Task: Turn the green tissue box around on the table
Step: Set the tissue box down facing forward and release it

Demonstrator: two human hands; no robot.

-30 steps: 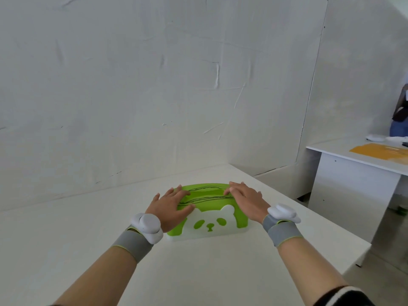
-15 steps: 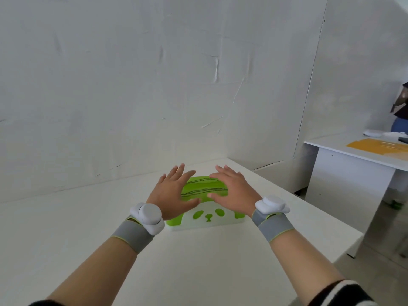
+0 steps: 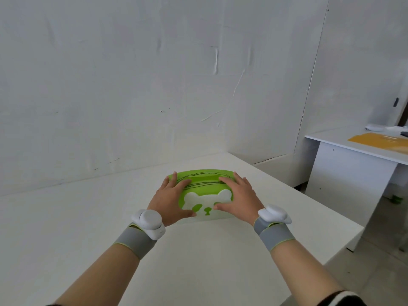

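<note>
Head view: I see both hands clasping one box.
Left hand [image 3: 171, 200]: gripping green tissue box [image 3: 206, 191], left end.
Right hand [image 3: 239, 199]: gripping right end.
Long axis: parallel to table [image 3: 88, 217] near edge.

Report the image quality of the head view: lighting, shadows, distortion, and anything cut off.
Head view: soft, even light, no glare; only faint shadows under the left hand, the right hand and the green tissue box on the white table. Wide-angle bending curves the box's top and the wall seam. The side desk is cropped at the right edge. Focus looks sharp throughout.
</note>
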